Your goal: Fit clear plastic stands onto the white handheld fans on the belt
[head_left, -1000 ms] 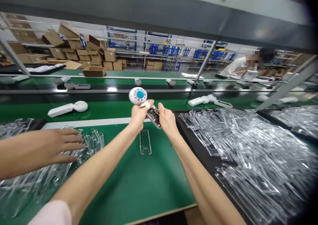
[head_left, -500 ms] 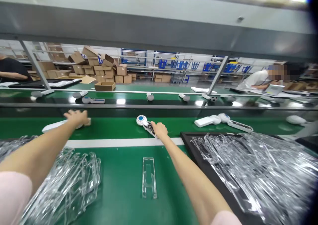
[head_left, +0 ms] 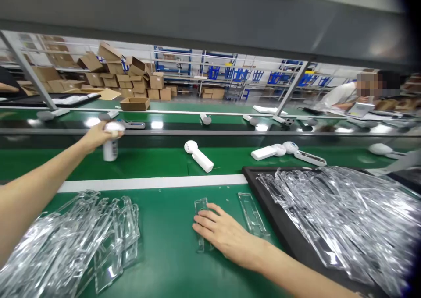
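My left hand [head_left: 104,135] reaches far over the belt at left, closed around a white round-headed handheld device [head_left: 110,151] whose handle points down. My right hand [head_left: 219,230] lies over a clear plastic frame [head_left: 201,204], its fingers stretched out and touching the piece, which they partly cover. A second clear plastic frame [head_left: 252,214] lies just right of that hand. Beyond the white line, a similar white device [head_left: 199,155] rests on the green belt, its smooth closed side up.
A heap of clear plastic parts [head_left: 98,236] lies at left. More fill a black tray [head_left: 279,219] at right. Several white devices [head_left: 265,152] lie along the belt. A metal rail [head_left: 184,133] and posts stand beyond. A co-worker [head_left: 342,96] sits across at right.
My right hand has let go of the middle device and drawn back to the clear frame; that device now shows its other side. My left hand has lifted a device. A second clear frame now shows.
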`<state>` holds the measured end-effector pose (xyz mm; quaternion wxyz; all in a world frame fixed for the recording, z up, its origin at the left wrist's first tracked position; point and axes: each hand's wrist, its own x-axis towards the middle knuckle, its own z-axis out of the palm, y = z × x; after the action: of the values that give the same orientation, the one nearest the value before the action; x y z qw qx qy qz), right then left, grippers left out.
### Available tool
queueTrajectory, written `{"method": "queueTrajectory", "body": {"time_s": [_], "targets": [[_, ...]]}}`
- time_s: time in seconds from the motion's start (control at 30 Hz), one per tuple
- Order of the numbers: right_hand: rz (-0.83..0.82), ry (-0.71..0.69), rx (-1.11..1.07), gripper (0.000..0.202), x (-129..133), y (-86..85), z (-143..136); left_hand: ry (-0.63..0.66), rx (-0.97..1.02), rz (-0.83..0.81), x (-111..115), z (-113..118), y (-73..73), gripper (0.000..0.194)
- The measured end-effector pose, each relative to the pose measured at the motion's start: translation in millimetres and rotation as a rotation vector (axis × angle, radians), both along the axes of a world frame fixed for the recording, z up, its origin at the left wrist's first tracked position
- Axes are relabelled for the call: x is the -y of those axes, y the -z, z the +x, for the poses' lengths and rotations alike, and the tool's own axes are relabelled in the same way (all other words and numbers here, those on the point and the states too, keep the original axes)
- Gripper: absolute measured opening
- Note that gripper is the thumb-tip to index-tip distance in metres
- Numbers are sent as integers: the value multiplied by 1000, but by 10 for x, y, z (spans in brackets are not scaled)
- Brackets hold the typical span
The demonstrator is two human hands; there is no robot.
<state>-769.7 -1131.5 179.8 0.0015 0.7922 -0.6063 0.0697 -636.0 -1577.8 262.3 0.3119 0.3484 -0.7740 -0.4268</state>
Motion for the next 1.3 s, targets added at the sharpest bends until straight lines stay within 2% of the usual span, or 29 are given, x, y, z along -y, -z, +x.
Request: {"method": "queueTrajectory", "body": {"time_s": [0.03,0.1,0.2,0.27,0.37,0.47,0.57,0.7,0.8,0.9,1.0,1.07,1.13,1.2,1.3], "targets": [[-34,13,39,44,23,-1,13,74,-167,107,-178,-98,-111,63],[-120,95,234,44,75,-114,35,223,-306,195,-586,-278,-294,58],[-249,345,718,47,120,-491,79,443,-498,466,-1250,-468,-446,53],[-316,484,918,50,147,-758,106,515,-569,625,-1662,-534,-481,49],[-422,643,861,49,212,-998,140,584,-616,772,-2147,-579,-476,42],[-479,810,694,54,285,-1045,206,633,-637,865,-2454,-592,-447,38],[-444,925,562,55,344,-1031,306,659,-655,932,-2638,-584,-427,36],[-392,1043,387,48,404,-985,398,645,-658,968,-2767,-574,-437,36],[-463,1043,278,53,435,-870,393,585,-694,964,-2797,-605,-472,30],[-495,978,339,58,422,-743,324,558,-720,943,-2810,-664,-489,27],[-452,938,405,59,352,-694,220,596,-724,913,-2838,-725,-427,35],[-474,906,377,58,295,-705,160,658,-615,887,-2867,-763,-351,42],[-517,874,330,55,255,-732,111,710,-422,847,-2906,-807,-285,47],[-569,853,342,50,248,-767,51,687,-306,778,-2958,-867,-262,47],[-735,966,570,43,283,-830,-116,569,-374,669,-3071,-985,-307,48]]}}
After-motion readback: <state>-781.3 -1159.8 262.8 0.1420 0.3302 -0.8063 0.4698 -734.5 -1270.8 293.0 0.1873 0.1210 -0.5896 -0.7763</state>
